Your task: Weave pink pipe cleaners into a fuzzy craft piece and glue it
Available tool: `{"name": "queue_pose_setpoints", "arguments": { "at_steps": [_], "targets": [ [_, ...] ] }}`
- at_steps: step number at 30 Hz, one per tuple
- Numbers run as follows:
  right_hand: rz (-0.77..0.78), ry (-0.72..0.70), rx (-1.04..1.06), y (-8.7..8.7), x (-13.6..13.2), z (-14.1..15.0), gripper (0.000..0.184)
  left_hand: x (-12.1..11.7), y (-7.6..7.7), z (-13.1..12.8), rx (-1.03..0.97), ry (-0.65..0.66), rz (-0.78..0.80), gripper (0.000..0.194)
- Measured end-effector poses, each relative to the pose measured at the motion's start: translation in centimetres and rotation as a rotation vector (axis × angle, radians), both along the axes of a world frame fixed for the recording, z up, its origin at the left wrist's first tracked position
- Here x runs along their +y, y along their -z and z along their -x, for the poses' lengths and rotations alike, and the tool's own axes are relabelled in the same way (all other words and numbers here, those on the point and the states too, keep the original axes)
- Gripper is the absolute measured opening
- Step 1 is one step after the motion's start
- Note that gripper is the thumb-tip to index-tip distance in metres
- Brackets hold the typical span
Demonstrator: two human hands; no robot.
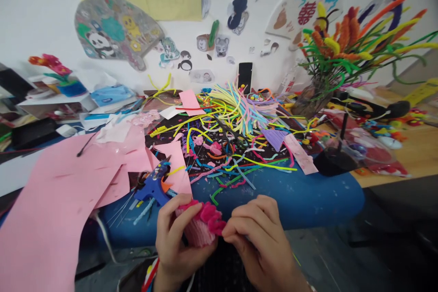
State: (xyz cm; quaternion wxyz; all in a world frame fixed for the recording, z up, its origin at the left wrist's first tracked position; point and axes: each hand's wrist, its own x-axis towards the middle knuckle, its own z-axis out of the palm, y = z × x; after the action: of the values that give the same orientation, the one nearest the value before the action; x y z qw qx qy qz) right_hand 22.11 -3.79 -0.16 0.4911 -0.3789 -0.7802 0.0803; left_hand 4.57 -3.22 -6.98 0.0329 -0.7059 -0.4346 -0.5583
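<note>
My left hand (179, 239) is closed around a small pink ribbed piece (199, 232), held over the front edge of the table. Along its top runs a wavy, bright magenta pipe cleaner (209, 214). With thumb and forefinger, my right hand (258, 239) pinches the right end of that pipe cleaner. The palm side of the pink piece is hidden by my left fingers. Just beyond my left hand lies a blue hot glue gun (152, 187) on the table.
Pink sheets (65, 182) cover the left side. Loose pipe cleaners (236, 109) and scissors (226, 139) crowd the middle. A vase (310, 98) of pipe-cleaner flowers and a black stand (335, 162) are on the right. A phone (245, 76) leans against the wall.
</note>
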Motion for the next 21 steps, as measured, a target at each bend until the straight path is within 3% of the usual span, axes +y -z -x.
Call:
{"name": "queue_pose_setpoints", "arguments": {
  "at_steps": [9,21],
  "targets": [
    [-0.065,0.078,-0.039,1.0,-0.6,0.8,0.026,-0.2,0.4,-0.5,-0.095,-0.061,0.023,0.047],
    [-0.26,0.041,-0.114,1.4,0.8,-0.2,0.029,-0.4,-0.7,-1.0,-0.214,0.149,0.174,0.036]
  ]
}}
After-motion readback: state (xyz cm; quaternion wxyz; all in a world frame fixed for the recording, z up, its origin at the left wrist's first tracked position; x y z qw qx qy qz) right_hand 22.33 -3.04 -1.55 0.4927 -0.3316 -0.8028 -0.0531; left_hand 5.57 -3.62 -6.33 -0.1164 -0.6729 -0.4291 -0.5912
